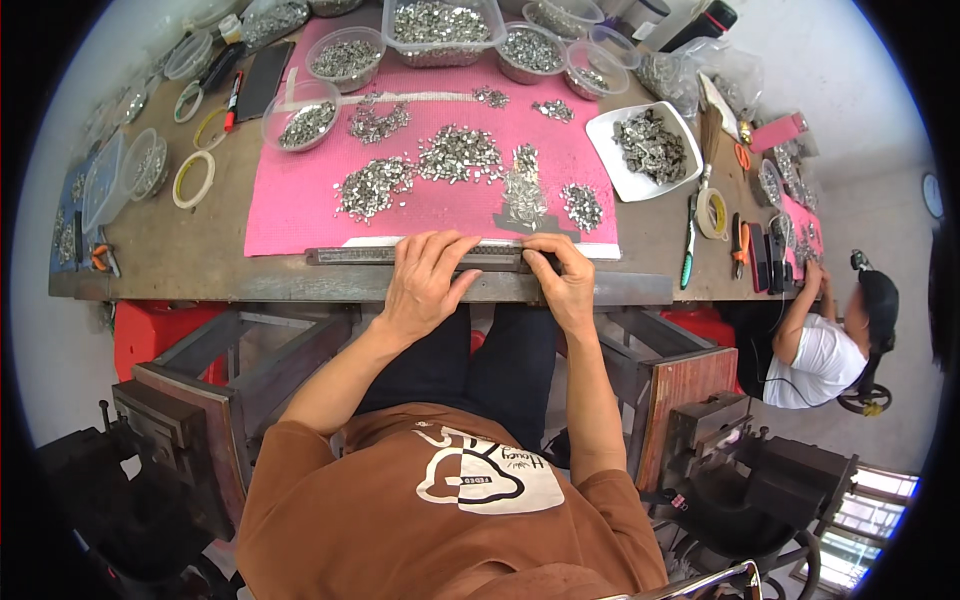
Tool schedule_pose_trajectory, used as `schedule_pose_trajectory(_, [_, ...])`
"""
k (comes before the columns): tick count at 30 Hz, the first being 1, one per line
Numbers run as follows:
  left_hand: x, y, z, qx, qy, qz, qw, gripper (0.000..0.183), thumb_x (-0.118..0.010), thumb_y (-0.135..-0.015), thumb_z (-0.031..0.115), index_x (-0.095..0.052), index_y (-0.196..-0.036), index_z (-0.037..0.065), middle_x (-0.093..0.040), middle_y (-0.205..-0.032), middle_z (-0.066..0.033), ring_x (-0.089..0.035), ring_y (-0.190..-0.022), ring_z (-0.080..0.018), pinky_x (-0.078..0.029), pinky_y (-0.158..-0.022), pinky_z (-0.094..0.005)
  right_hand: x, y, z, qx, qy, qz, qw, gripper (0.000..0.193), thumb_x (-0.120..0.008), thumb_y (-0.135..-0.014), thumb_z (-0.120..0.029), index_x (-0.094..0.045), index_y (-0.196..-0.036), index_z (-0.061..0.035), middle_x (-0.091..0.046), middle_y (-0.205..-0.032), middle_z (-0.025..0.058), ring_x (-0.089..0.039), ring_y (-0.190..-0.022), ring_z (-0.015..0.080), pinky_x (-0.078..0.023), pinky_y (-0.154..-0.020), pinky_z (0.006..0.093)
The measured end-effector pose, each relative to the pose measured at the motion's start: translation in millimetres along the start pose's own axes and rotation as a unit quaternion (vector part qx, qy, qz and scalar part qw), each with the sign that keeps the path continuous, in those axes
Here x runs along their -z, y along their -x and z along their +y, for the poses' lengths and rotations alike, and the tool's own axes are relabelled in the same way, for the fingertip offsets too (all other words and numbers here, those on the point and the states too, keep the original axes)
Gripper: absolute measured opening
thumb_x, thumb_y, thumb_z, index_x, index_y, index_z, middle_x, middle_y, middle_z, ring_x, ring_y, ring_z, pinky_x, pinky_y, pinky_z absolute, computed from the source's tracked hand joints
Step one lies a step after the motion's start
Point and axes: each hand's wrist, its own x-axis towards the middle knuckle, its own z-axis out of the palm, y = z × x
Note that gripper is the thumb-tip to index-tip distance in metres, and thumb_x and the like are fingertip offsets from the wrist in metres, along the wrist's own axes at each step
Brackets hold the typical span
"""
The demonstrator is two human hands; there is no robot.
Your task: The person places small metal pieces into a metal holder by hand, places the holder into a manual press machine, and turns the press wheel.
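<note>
A long, narrow dark metal bar (345, 256) with a row of small slots or pieces along its top lies at the near edge of the pink mat. My left hand (428, 280) grips the bar around its middle, fingers over the far side and thumb on the near side. At the bar's right end, my right hand (562, 278) is closed, thumb and forefinger pinching there; any small piece between them is hidden. Just beyond the right hand, a pile of small silvery metal pieces (523, 196) lies on grey tape. More loose metal piles (460, 155) are spread farther back.
The pink mat (275, 205) covers the bench's middle. Plastic tubs of metal pieces (345, 58) line the back. A white square dish (598, 135) stands right, near a green-handled tool (688, 245) and pliers (740, 250). Tape rolls (193, 180) lie left. Another person (820, 350) works at far right.
</note>
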Motion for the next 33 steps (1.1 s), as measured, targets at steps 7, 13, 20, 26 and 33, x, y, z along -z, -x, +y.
schedule_pose_trajectory(7, [-0.8, -29.0, 8.8, -0.011, 0.028, -0.036, 0.999, 0.053, -0.073, -0.089, 0.021, -0.057, -0.136, 0.003, -0.056, -0.139, -0.0136, -0.049, -0.131, -0.0325, -0.03, -0.112, -0.055, -3.8, 4.6, 3.0, 0.067, 0.084, 0.087, 0.99, 0.015, -0.071, -0.085, 0.005, -0.07, -0.099, 0.0003, -0.072, -0.096, 0.0119, -0.068, -0.092, 0.0284, -0.052, -0.084, 0.037])
schedule_pose_trajectory(13, [-76.0, -88.5, 11.8, -0.088, -0.034, -0.132, 0.987, 0.052, -0.055, -0.1, 0.029, -0.053, -0.14, -0.004, -0.043, -0.154, -0.0176, -0.029, -0.147, -0.045, -0.015, -0.118, -0.067, 28.7, -14.4, 19.1, 0.161, 0.393, 0.08, 0.902, 0.031, -0.064, -0.089, -0.001, -0.065, -0.12, 0.0006, -0.065, -0.126, 0.0143, -0.056, -0.123, 0.0359, -0.041, -0.106, 0.0481])
schedule_pose_trajectory(20, [-66.5, -86.5, 30.5, -0.081, -0.019, -0.275, 0.958, 0.05, -0.046, -0.104, 0.025, -0.049, -0.145, -0.002, -0.042, -0.157, -0.0136, -0.019, -0.153, -0.0432, -0.006, -0.118, -0.0718, 49.3, 7.1, 28.6, 0.144, 0.332, -0.012, 0.932, 0.03, -0.063, -0.092, -0.001, -0.07, -0.121, -0.004, -0.067, -0.133, 0.0084, -0.052, -0.134, 0.0349, -0.032, -0.116, 0.0504])
schedule_pose_trajectory(26, [-73.3, -88.2, 8.8, -0.066, 0.09, -0.099, 0.989, 0.024, -0.065, -0.091, 0.012, -0.073, -0.113, 0.011, -0.07, -0.118, -0.0072, -0.053, -0.126, -0.0327, -0.026, -0.111, -0.0649, 49.7, 3.0, 30.1, 0.168, 0.293, 0.075, 0.938, 0.023, -0.066, -0.088, 0.001, -0.072, -0.11, -0.0047, -0.071, -0.113, 0.0081, -0.063, -0.107, 0.0299, -0.044, -0.095, 0.0411])
schedule_pose_trajectory(33, [-84.1, -102.0, 5.9, -0.068, 0.055, -0.066, 0.994, 0.012, -0.072, -0.087, 0.015, -0.071, -0.098, 0.013, -0.062, -0.086, -0.0028, -0.055, -0.091, -0.0231, -0.033, -0.093, -0.0469, 40.1, -8.8, 29.5, 0.144, 0.314, 0.12, 0.931, 0.018, -0.072, -0.083, -0.001, -0.072, -0.1, -0.0072, -0.062, -0.089, 0.0063, -0.058, -0.084, 0.0256, -0.041, -0.077, 0.0388])
